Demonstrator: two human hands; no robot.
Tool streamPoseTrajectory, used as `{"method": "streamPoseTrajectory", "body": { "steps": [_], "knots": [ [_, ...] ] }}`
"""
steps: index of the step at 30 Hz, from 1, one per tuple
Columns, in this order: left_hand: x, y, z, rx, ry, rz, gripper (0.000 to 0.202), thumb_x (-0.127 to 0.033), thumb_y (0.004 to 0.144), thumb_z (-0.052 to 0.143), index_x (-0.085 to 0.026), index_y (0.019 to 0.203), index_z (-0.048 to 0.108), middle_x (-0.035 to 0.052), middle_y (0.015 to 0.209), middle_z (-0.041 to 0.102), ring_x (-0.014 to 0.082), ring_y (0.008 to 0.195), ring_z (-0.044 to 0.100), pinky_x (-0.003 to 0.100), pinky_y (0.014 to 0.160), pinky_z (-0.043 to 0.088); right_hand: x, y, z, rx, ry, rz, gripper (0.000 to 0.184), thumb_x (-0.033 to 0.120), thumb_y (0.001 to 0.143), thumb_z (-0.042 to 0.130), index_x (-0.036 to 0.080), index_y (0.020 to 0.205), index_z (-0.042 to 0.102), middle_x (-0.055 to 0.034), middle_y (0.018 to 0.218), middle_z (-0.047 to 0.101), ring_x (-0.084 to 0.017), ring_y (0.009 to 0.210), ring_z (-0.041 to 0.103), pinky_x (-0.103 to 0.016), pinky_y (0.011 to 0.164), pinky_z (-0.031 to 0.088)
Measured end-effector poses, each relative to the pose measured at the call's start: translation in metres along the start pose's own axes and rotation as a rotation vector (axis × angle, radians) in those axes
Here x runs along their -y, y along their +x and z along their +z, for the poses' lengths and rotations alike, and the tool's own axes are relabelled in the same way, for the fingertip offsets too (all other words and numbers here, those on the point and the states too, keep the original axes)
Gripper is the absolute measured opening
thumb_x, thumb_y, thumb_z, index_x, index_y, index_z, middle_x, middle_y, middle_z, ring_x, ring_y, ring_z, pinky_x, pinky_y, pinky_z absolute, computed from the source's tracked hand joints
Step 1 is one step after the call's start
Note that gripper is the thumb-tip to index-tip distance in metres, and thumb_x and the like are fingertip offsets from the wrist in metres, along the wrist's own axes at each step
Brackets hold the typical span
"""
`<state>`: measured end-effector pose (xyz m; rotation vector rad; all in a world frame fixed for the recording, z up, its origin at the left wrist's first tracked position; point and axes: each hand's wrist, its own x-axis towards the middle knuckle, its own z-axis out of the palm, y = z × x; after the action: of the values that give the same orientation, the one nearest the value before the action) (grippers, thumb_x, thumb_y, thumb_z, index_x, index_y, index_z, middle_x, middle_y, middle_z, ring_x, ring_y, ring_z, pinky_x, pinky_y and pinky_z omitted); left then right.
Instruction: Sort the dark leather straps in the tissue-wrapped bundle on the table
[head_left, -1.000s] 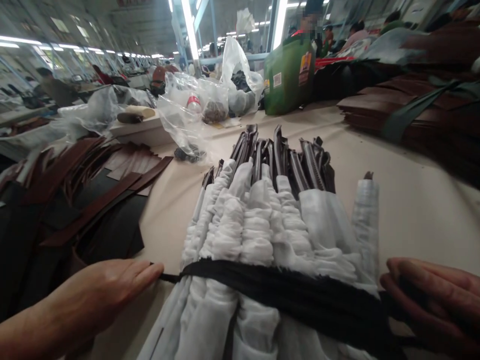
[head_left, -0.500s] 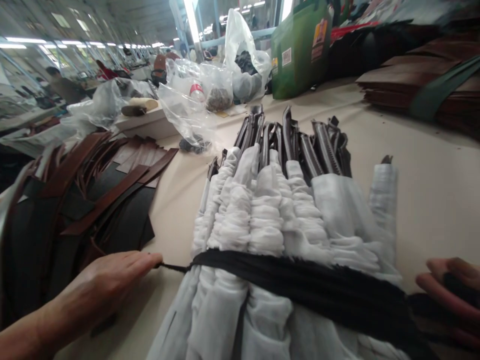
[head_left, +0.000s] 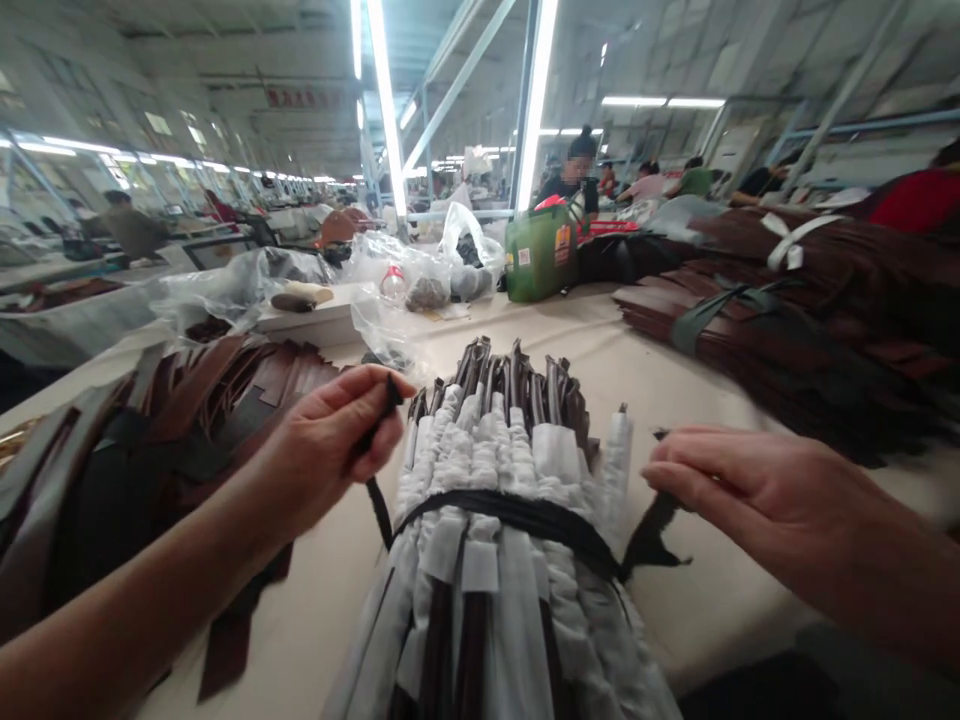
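Observation:
A bundle of dark handles wrapped in white cloth sleeves (head_left: 510, 470) lies on the beige table (head_left: 720, 590) in front of me. A black strap (head_left: 517, 512) runs across the bundle's middle. My left hand (head_left: 330, 445) is raised left of the bundle, its thumb and fingers pinched on the strap's left end. My right hand (head_left: 742, 490) is lifted at the right, fingers closed on the strap's other end, which hangs down beside the bundle.
Brown and black leather strips (head_left: 172, 420) are heaped at the left. Tied stacks of brown leather (head_left: 795, 310) lie at the right. Clear plastic bags (head_left: 420, 280) and a green bag (head_left: 540, 255) stand at the back. Other people work at distant tables.
Both hands have risen off the table, each lifting an end of the black strap. The view has pulled back and tilted up, so the bundle looks smaller.

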<state>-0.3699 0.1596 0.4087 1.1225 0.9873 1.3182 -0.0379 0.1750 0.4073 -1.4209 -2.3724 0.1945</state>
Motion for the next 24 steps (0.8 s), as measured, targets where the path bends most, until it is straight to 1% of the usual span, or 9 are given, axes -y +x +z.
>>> {"method": "streamPoseTrajectory", "body": {
  "steps": [2,4,6,8,12,15,17,21,24],
  "knots": [
    [0.007,0.004,0.026,0.147,0.027,-0.065,0.026,-0.041,0.081,0.072,-0.017,0.089,0.065,-0.0065,0.049,0.052,0.0033,0.036,0.036,0.012,0.036,0.024,0.023,0.012,-0.004,0.108,0.018,0.003,0.055,0.062,0.093,0.039,0.022,0.057,0.051,-0.002,0.052,0.055,-0.015,0.046,0.051,-0.027,0.047,0.036],
    [0.016,0.003,0.046,0.241,0.112,-0.1,0.031,-0.048,0.084,0.066,-0.018,0.09,0.064,-0.0056,0.052,0.054,0.0047,0.037,0.037,0.014,0.036,0.024,0.039,0.022,-0.002,0.271,0.171,0.067,0.051,0.054,0.094,0.043,0.021,0.056,0.05,-0.0002,0.049,0.054,-0.012,0.041,0.046,-0.025,0.043,0.032],
    [0.024,-0.001,0.059,0.261,0.236,-0.049,0.032,-0.051,0.087,0.059,-0.019,0.091,0.064,-0.0053,0.054,0.054,0.0062,0.038,0.038,0.016,0.037,0.026,0.048,0.028,0.003,0.44,0.424,0.158,0.05,0.05,0.094,0.046,0.02,0.054,0.05,0.0009,0.047,0.053,-0.009,0.037,0.043,-0.023,0.04,0.03],
    [0.029,-0.005,0.065,0.254,0.407,0.051,0.03,-0.048,0.091,0.053,-0.02,0.092,0.065,-0.005,0.056,0.053,0.0077,0.042,0.041,0.018,0.04,0.029,0.05,0.031,0.009,0.523,0.667,0.249,0.049,0.051,0.091,0.051,0.02,0.053,0.05,0.0016,0.047,0.053,-0.007,0.035,0.041,-0.021,0.037,0.027],
    [0.033,-0.009,0.067,0.237,0.743,0.203,0.031,-0.039,0.096,0.042,-0.022,0.095,0.068,-0.0037,0.059,0.055,0.0107,0.047,0.045,0.022,0.047,0.034,0.048,0.028,0.009,0.526,0.925,0.28,0.048,0.06,0.08,0.063,0.017,0.06,0.056,0.0004,0.056,0.063,-0.004,0.034,0.04,-0.018,0.034,0.025],
    [0.031,-0.01,0.07,0.27,1.014,0.341,0.029,-0.027,0.095,0.04,-0.022,0.095,0.069,-0.0006,0.065,0.062,0.0147,0.057,0.054,0.026,0.056,0.039,0.052,0.024,0.0,0.498,0.927,0.233,0.051,0.064,0.074,0.069,0.016,0.063,0.059,-0.001,0.062,0.067,-0.003,0.036,0.041,-0.017,0.035,0.027],
    [0.031,-0.011,0.073,0.302,1.158,0.412,0.028,-0.021,0.093,0.04,-0.021,0.093,0.068,0.0029,0.074,0.067,0.018,0.066,0.06,0.029,0.061,0.041,0.058,0.022,-0.006,0.467,0.888,0.236,0.053,0.066,0.071,0.071,0.016,0.061,0.057,-0.0001,0.057,0.064,-0.003,0.034,0.04,-0.017,0.034,0.025],
    [0.032,-0.015,0.074,0.316,1.161,0.499,0.029,-0.016,0.093,0.039,-0.019,0.088,0.067,0.0074,0.086,0.072,0.0216,0.079,0.066,0.033,0.072,0.047,0.073,0.024,-0.011,0.421,0.899,0.191,0.05,0.061,0.075,0.071,0.016,0.059,0.056,0.0019,0.052,0.062,-0.003,0.032,0.037,-0.017,0.033,0.022],
    [0.034,-0.018,0.073,0.301,1.065,0.539,0.018,-0.017,0.086,0.051,-0.021,0.086,0.069,0.0058,0.091,0.073,0.0216,0.085,0.067,0.033,0.079,0.048,0.083,0.029,-0.007,0.411,0.884,0.18,0.042,0.049,0.083,0.069,0.016,0.059,0.056,0.0033,0.05,0.06,-0.003,0.033,0.04,-0.017,0.031,0.023]
  ]
}}
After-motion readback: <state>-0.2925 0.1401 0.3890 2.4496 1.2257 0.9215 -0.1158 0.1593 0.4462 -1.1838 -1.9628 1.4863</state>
